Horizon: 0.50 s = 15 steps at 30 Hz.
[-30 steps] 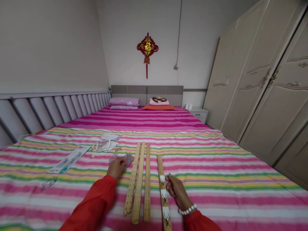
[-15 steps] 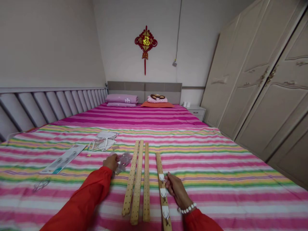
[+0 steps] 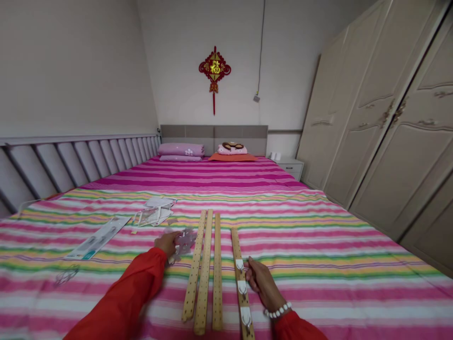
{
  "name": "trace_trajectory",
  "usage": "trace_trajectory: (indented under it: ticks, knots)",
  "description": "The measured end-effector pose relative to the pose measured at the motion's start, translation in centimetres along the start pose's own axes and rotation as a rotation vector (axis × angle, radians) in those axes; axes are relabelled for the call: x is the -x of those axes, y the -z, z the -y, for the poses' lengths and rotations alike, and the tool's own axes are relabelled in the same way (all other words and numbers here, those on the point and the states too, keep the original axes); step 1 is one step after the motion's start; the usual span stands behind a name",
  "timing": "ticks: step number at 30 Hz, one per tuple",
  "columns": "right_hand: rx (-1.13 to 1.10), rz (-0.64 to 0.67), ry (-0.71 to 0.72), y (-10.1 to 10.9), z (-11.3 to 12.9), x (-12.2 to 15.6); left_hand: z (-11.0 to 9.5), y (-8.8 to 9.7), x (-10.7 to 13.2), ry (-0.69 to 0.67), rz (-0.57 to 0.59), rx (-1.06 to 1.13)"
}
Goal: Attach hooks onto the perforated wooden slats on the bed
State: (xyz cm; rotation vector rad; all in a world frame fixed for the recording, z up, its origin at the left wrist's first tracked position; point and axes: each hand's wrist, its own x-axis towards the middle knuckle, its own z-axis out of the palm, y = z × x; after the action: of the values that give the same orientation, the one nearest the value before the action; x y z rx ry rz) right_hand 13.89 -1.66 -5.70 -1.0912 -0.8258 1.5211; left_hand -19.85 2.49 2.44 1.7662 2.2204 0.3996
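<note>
My left hand (image 3: 166,244) is closed at the edge of a loose pile of clear plastic pieces (image 3: 186,240), fingers pinched on some of them. My right hand (image 3: 262,279) rests just right of a perforated wooden strip (image 3: 235,243), its fingers curled near the strip's edge; whatever they may pinch is hidden. That strip carries three white hooks: a far one (image 3: 239,265), a middle one (image 3: 242,287) and a near one (image 3: 245,315). Three bare wooden strips lie between my hands: a left one (image 3: 193,278), a middle one (image 3: 204,278) and a right one (image 3: 217,278).
Left on the striped bedspread (image 3: 304,245) lie a hook package (image 3: 98,237), clear packaging and papers (image 3: 155,213), and a tangle of thin wire or clear loops (image 3: 66,275). Folded bedding (image 3: 181,151) sits by the headboard (image 3: 198,137). A wardrobe (image 3: 382,141) stands on the right.
The whole view has shifted slightly, with things appearing a little lower. Both hands keep nearly the same places beside the plastic pieces and the hooked strip.
</note>
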Motion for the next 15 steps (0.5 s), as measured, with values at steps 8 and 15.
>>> trace_trajectory:
  ticks: [8, 15]
  knots:
    - [-0.004, -0.009, -0.007, 0.0, -0.1, -0.2, -0.6, 2.0, 0.6, 0.006, -0.042, -0.113]
    - [-0.013, 0.006, 0.0, -0.2, 0.3, 0.3, 0.4, 3.6, 1.2, 0.023, -0.243, 0.121]
